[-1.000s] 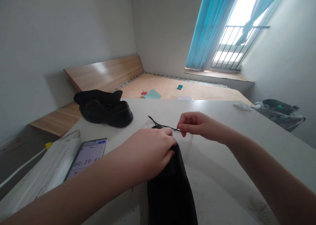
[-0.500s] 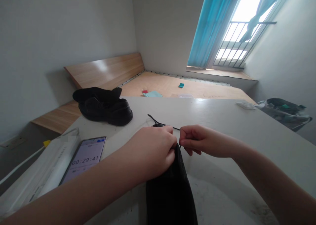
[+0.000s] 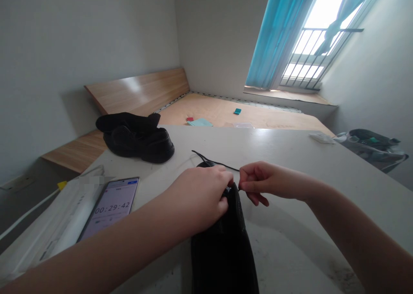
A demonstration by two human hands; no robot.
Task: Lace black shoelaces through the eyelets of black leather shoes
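Observation:
A black shoe [image 3: 222, 251] lies lengthwise in front of me, its opening toward me and its far end partly covered by my left hand [image 3: 204, 197]. That hand's fingers are curled over the shoe's upper near the lacing, gripping it; their tips are partly hidden. Just to the right, my right hand [image 3: 258, 183] pinches a thin black shoelace [image 3: 222, 163] between thumb and forefinger. The lace runs in from the shoe, and its loose end stretches left past the far end of the shoe.
A second black shoe [image 3: 138, 145] rests at the back left of the white table [image 3: 309, 169]. A phone [image 3: 111, 206] showing a timer lies on the left beside a white package [image 3: 61, 225]. A clear plastic wrapper [image 3: 322, 138] and a bag [image 3: 371, 145] are at the right.
My right hand has shifted slightly to the right with the lace, away from the left hand. The left hand stays on the shoe.

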